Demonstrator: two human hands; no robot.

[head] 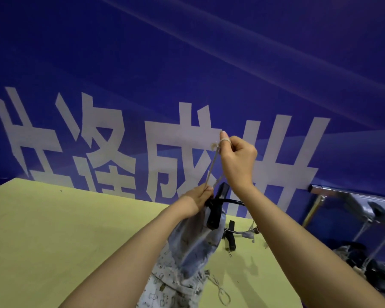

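My left hand (199, 197) grips the top of a light patterned garment (193, 245) where it hangs from a black clip hanger (216, 207), held up above the yellow table (53, 230). A thin pale string (212, 167) runs taut from that spot up to my right hand (238, 158). The right hand is raised higher, its fingers curled and pinching the string's frayed end, with a loop of it round one fingertip. The garment's lower part lies bunched on the table near the bottom edge.
A second black clip hanger (231, 237) with a tag lies on the table behind the garment. A blue banner (187, 63) with large white characters fills the background. At the right stands a metal rack (342, 196) with dark items piled below it.
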